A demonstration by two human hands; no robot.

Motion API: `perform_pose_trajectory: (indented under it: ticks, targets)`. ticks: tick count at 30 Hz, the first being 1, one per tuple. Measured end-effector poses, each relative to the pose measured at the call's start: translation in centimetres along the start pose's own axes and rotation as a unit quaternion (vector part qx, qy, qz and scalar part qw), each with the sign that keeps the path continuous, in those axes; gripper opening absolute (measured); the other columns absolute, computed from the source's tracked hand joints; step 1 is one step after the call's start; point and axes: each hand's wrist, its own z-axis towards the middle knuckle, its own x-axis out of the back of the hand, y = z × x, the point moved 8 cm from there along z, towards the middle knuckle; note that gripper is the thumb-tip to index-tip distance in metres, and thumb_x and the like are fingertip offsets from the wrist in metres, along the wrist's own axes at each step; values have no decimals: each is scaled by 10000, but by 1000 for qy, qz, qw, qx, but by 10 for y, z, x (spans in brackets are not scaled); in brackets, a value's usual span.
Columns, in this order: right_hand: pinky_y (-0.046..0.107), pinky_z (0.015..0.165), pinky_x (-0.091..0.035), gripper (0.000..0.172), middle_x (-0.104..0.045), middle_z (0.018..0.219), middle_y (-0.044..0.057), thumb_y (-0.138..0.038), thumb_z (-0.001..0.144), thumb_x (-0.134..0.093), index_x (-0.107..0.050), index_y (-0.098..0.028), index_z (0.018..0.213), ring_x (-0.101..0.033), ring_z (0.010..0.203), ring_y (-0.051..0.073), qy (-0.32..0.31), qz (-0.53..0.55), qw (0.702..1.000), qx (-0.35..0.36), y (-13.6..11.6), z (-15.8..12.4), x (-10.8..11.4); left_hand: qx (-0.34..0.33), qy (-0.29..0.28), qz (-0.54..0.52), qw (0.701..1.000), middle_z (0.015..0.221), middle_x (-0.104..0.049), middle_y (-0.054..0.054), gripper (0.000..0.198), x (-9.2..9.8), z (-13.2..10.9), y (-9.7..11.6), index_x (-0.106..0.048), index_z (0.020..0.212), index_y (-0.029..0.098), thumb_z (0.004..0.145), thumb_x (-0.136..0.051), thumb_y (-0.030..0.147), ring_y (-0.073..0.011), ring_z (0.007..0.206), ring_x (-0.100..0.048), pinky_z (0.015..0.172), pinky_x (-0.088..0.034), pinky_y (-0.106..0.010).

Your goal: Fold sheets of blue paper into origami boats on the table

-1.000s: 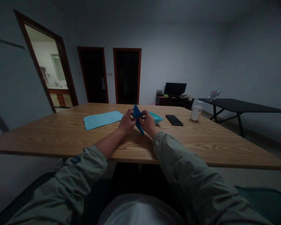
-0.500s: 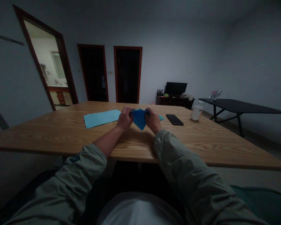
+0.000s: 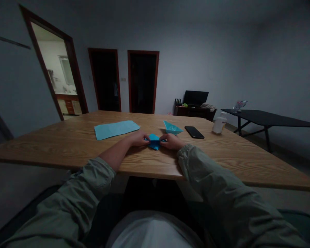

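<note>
Between my two hands a small folded piece of blue paper lies low at the wooden tabletop. My left hand pinches its left side, and my right hand pinches its right side. The fingertips cover both ends of the fold. Just beyond my right hand stands a light blue folded paper boat, its pointed end up at the left. Farther left, beyond my left hand, a flat light blue sheet of paper lies on the table.
On the wooden table, a black phone lies to the right of the boat, with a white bottle beyond it. A black table stands at the right. A monitor rests on a dark cabinet by the back wall.
Both hands have come down and nearer with the blue paper, which was held up as a pointed shape and now lies flatter. The paper boat, mostly hidden before, shows fully.
</note>
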Motion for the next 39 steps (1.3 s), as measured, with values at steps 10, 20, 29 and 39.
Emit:
perform_pose_trajectory:
  ticks: [10, 20, 29, 39]
  targets:
    - [247, 586, -363, 302, -682, 767, 57, -384, 935, -467, -662, -175, 838, -581, 654, 153, 53, -15, 993, -102, 5, 14, 3, 82, 69, -34, 994, 1035, -696, -82, 440, 6, 10, -9, -627, 1190, 165, 775, -603, 309, -181, 836, -633, 693, -466, -244]
    - [285, 756, -480, 566, -654, 1073, 104, -364, 799, -677, -511, -193, 1312, -629, 864, 186, 66, 109, 986, -106, 9, 14, -5, 72, 59, -186, 978, 752, -631, -14, 271, -1, 13, -14, -593, 843, 151, 590, -688, 163, -158, 693, -585, 590, -447, -244]
    - [199, 556, -443, 856, -602, 842, -24, -248, 702, -692, -292, -240, 1458, -537, 647, 104, 133, 388, 910, -60, 5, 19, 3, 35, 198, -291, 935, 999, -609, -56, 562, 20, 10, -6, -553, 1075, 170, 569, -794, 215, -129, 749, -578, 628, -477, -243]
    - [240, 643, -480, 793, -595, 1000, 38, -306, 708, -701, -358, -233, 1419, -554, 773, 137, 279, 320, 904, -51, -16, 6, 44, 10, 180, -350, 919, 894, -704, -73, 464, 27, 14, -2, -673, 982, 113, 710, -708, 487, -191, 766, -626, 693, -496, -295]
